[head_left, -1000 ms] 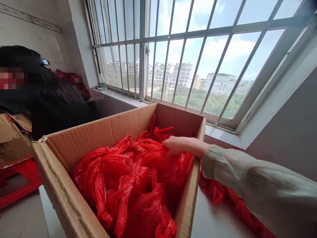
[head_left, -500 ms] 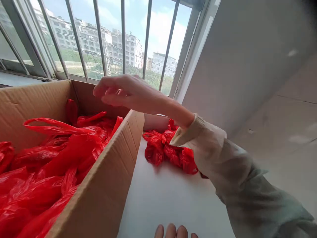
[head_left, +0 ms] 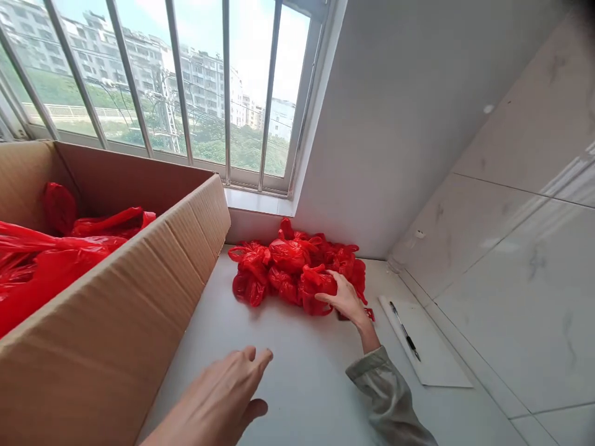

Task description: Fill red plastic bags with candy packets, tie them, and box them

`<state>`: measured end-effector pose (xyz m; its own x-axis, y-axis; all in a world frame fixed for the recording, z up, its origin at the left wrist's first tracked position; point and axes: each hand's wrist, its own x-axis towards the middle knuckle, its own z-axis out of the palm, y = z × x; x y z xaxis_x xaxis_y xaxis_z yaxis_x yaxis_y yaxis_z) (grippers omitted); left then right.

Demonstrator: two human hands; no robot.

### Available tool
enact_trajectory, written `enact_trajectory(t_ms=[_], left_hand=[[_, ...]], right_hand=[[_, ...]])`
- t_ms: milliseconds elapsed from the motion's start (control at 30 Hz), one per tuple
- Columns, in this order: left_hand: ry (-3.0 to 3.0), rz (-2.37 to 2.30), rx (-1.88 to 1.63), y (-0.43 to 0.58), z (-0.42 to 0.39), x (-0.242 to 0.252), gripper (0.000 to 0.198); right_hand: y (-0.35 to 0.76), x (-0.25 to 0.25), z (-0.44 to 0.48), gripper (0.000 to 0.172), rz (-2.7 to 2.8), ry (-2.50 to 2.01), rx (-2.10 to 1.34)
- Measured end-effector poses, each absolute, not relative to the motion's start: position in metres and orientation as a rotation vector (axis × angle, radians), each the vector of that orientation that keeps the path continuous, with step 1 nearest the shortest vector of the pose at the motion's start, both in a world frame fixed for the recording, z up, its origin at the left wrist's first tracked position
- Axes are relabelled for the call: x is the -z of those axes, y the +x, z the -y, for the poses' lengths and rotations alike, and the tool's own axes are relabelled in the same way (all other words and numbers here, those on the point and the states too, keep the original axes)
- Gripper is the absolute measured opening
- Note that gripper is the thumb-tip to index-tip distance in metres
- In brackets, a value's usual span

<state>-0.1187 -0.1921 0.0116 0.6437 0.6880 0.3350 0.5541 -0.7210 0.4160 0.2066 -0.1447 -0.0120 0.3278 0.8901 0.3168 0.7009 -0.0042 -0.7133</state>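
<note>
A heap of knotted red plastic bags [head_left: 289, 255] lies on the white tabletop [head_left: 297, 359] against the wall. My right hand [head_left: 346, 297] is at the heap's front right, fingers apart and curved around the side of one red bag [head_left: 316, 285]; whether it presses on the bag I cannot tell. Lower down, my left hand [head_left: 232, 384] hovers over the tabletop with its fingers apart and nothing in them. At the left stands an open cardboard box [head_left: 186, 241] with more red plastic bags [head_left: 69, 260] inside. What the bags contain is hidden.
A white pad [head_left: 430, 347] with a black pen [head_left: 405, 331] on it lies by the tiled wall at the right. A small dark object [head_left: 343, 316] shows partly beneath my right hand. Behind the box is a barred window [head_left: 199, 93].
My right hand has moved from above the box's edge down to the heap of bags. My left hand has come further into view. The view has swung to the right.
</note>
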Motion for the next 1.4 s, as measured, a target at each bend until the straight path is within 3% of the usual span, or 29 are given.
enact_trajectory(t_ms=[133,300,467,533,700,767,833,967,1033,1167,1300,1400], left_hand=[[2.616,-0.962,-0.692,-0.115,0.182,-0.006,0.035],[2.580,-1.026,-0.564,-0.094,0.173,-0.025,0.032],[2.546,-0.852,-0.497,-0.052,0.150,-0.042,0.016],[2.481,-0.851,-0.604,-0.037,0.142,-0.039,0.023],[2.211,-0.887,-0.765,-0.014,0.139,-0.026,0.070],[2.143,-0.880,-0.795,-0.006,0.142,-0.023,0.079],[2.100,-0.858,-0.842,0.001,0.144,-0.022,0.075],[2.113,-0.857,-0.813,-0.001,0.139,-0.019,0.037],[2.145,-0.920,-0.731,-0.009,0.132,-0.018,0.030],[2.250,-1.011,-0.550,-0.026,0.119,-0.012,0.035],[2.283,-1.063,-0.494,-0.030,0.117,-0.005,0.047],[2.313,-1.163,-0.596,-0.026,0.123,-0.010,0.049]], right_hand=[[0.201,0.027,0.144,0.024,1.363,-1.689,-0.310],[0.212,0.024,0.154,0.039,1.219,-1.558,-0.359],[0.216,0.016,0.157,0.045,1.125,-1.409,-0.510],[0.214,0.010,0.158,0.044,1.105,-1.356,-0.566],[0.200,-0.011,0.168,0.034,0.982,-1.086,-0.832],[0.192,-0.017,0.172,0.032,0.969,-1.021,-0.907],[0.184,-0.020,0.175,0.035,0.985,-1.015,-0.953],[0.180,-0.018,0.173,0.044,0.980,-1.152,-0.932],[0.183,-0.018,0.173,0.044,0.994,-1.262,-0.838],[0.185,-0.028,0.183,0.037,1.158,-1.382,-0.594],[0.171,-0.037,0.193,0.024,1.682,-1.377,-0.433],[0.158,-0.030,0.190,0.033,1.996,-1.438,-0.373]])
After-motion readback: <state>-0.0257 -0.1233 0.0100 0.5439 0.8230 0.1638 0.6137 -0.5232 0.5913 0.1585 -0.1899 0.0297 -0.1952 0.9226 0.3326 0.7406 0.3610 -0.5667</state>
